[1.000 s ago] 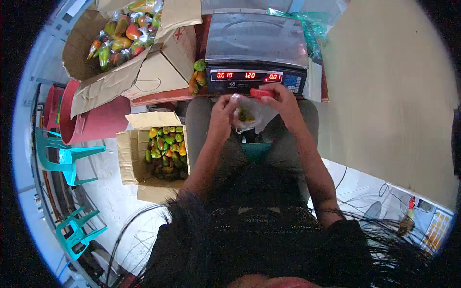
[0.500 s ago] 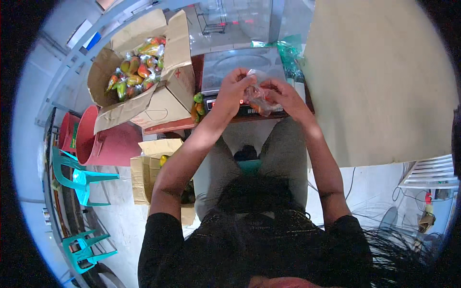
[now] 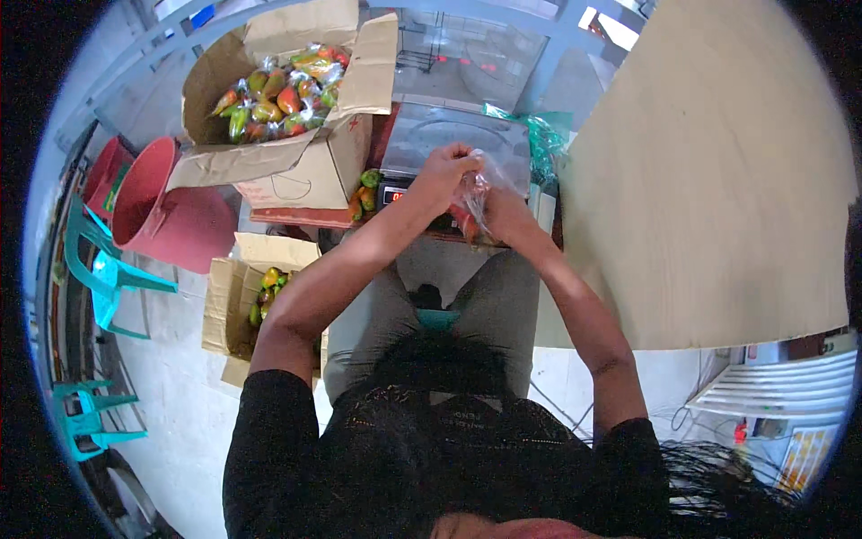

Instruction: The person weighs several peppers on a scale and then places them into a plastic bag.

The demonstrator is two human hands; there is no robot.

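Note:
Both my hands hold a clear plastic bag point(image 3: 473, 193) with red and green peppers inside, raised just in front of a digital scale point(image 3: 453, 144). My left hand point(image 3: 443, 173) grips the bag's top. My right hand point(image 3: 505, 211) holds it from the right side and below. The scale's steel pan is bare, and its red display is partly hidden by my left hand. A few loose peppers point(image 3: 364, 193) lie on the red surface left of the scale.
An open cardboard box point(image 3: 296, 171) of bagged peppers stands left of the scale. A smaller box point(image 3: 229, 296) of loose peppers sits on the floor by my left knee. Red tubs point(image 3: 171, 216) and teal plastic chairs point(image 3: 99, 278) stand further left. A pale wooden board point(image 3: 709, 180) fills the right.
My hands and the bag have lifted from over my lap to in front of the scale. The view has tilted up, so the big box shows more fully.

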